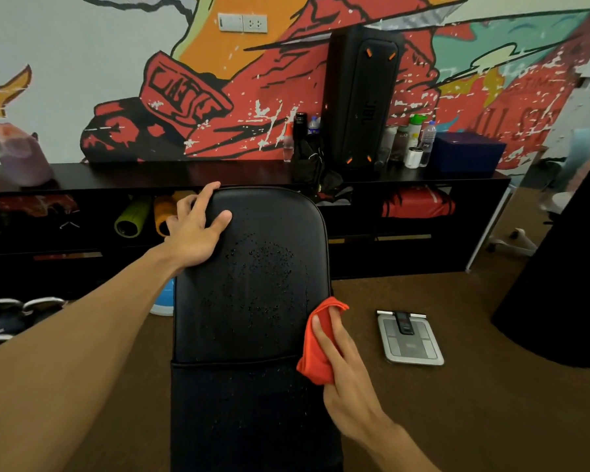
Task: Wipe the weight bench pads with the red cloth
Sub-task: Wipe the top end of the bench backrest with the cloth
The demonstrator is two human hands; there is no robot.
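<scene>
The black weight bench pad (252,301) runs up the middle of the view, its upper section speckled with liquid droplets. A seam separates it from the lower pad (246,413). My left hand (193,229) rests flat on the pad's top left corner, fingers spread. My right hand (341,369) grips the folded red cloth (321,345) at the pad's right edge, near the seam.
A low black shelf unit (406,240) stands behind the bench, with a tall black speaker (361,97), bottles and a blue box (467,153) on top. A grey bathroom scale (411,338) lies on the brown floor at right. Kettlebells (11,318) sit at left.
</scene>
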